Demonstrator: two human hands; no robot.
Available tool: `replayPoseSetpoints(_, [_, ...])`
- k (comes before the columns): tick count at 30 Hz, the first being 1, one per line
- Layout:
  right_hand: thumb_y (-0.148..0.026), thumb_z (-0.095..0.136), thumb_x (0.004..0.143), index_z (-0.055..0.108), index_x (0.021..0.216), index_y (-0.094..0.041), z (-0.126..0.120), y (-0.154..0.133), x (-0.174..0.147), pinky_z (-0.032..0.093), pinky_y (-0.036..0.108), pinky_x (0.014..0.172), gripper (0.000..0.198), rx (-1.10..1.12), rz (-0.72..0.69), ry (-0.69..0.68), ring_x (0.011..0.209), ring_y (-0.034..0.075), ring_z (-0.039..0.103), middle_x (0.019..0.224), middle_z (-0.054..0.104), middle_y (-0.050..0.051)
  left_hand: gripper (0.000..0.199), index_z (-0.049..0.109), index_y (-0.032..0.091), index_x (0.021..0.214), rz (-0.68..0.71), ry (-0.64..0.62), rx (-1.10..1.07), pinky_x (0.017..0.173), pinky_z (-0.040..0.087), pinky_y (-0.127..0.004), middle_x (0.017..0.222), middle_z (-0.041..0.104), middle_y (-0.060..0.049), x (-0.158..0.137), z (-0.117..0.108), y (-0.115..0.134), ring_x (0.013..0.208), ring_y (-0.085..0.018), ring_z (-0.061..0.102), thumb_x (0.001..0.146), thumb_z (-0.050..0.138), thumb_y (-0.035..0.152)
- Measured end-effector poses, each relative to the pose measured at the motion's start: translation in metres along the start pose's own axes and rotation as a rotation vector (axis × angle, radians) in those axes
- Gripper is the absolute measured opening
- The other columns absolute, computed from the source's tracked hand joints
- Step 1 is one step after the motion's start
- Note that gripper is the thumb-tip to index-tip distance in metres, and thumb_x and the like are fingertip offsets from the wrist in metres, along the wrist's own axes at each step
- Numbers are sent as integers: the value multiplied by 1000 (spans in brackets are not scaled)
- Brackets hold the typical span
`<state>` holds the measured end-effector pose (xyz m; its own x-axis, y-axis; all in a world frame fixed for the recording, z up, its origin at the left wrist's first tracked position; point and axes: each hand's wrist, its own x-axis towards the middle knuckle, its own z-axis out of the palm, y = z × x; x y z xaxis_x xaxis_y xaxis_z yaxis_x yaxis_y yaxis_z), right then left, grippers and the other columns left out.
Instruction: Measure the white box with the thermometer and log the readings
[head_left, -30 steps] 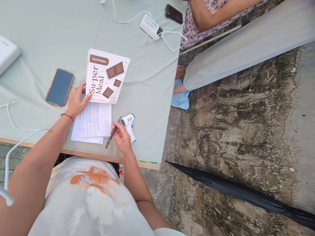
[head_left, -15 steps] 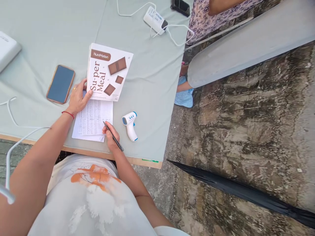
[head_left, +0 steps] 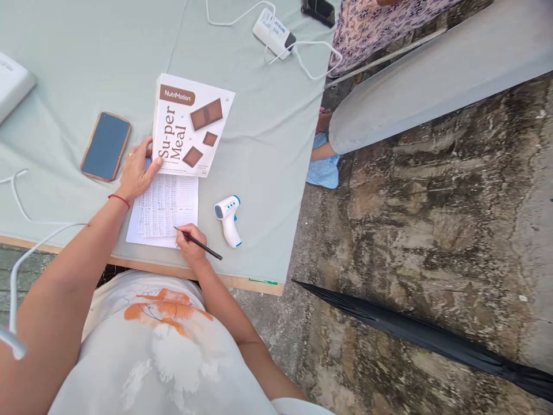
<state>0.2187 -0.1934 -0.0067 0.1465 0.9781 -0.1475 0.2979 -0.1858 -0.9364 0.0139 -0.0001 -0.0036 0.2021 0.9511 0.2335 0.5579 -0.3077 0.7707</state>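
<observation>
My left hand (head_left: 139, 171) is closed on the lower left corner of a white box (head_left: 190, 127) marked "NutriMotion Su-per Meal", with brown bar pictures on its front. Under the box's lower edge lie sheets of paper (head_left: 164, 202) covered in rows of small writing. A black pen (head_left: 203, 245) is pinched in my right hand (head_left: 190, 241), its tip at the lower right part of the sheets. To the right of that hand, a white and blue infrared thermometer (head_left: 228, 222) lies on the cloth. A phone with a brown edge (head_left: 106, 146) rests left of the box.
A pale green cloth covers the table (head_left: 259, 161). At the back are a white device (head_left: 273, 33) with a cable and a dark phone (head_left: 318, 11). Another white device (head_left: 12, 86) sits at left. Beyond the table's right edge are a person in patterned clothing (head_left: 367, 34) and a grey panel (head_left: 432, 80).
My right hand has moved slightly down and left with the pen, which now lies flatter, its tip lower on the page. My left hand and the box have stayed nearly still.
</observation>
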Motion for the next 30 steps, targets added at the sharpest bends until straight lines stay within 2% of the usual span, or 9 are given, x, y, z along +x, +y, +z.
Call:
replayPoseSetpoints(4, [-46, 63, 85, 68, 79, -28, -1, -2, 0, 51, 33, 69, 19, -26, -9, -25, 64, 18, 55, 69, 65, -1, 96, 52, 20, 162, 8, 5, -22, 119, 48, -61, 130, 76, -19, 0, 0, 0, 133, -42, 66, 103, 33, 93])
replayPoseSetpoints(9, [-46, 61, 85, 67, 78, -29, 2, -1, 0, 49, 33, 67, 20, -57, -33, 12, 67, 18, 56, 71, 65, 0, 91, 53, 23, 161, 9, 3, -55, 123, 45, -62, 130, 76, -17, -1, 0, 0, 137, -42, 64, 103, 38, 91])
replayPoseSetpoints(15, [-44, 61, 84, 67, 77, -28, 2, 1, 0, 48, 33, 67, 18, -63, -27, -2, 67, 19, 57, 72, 65, 0, 93, 51, 23, 163, -6, -12, -69, 125, 42, -62, 132, 75, -17, -2, 0, 1, 140, -42, 61, 103, 38, 92])
replayPoseSetpoints(24, [-40, 62, 84, 68, 77, -28, 1, 3, 0, 49, 33, 68, 15, -48, -13, -16, 66, 18, 54, 69, 63, -1, 95, 54, 23, 160, 14, 13, -53, 120, 48, -58, 124, 76, -16, -1, 0, 3, 132, -41, 65, 101, 36, 95])
replayPoseSetpoints(30, [-39, 61, 86, 67, 80, -26, 1, 6, 0, 50, 31, 67, 15, -61, -67, 4, 64, 17, 56, 69, 62, -2, 99, 55, 20, 159, 14, 19, -21, 115, 50, -56, 122, 76, -17, -1, 0, 3, 126, -40, 67, 101, 32, 96])
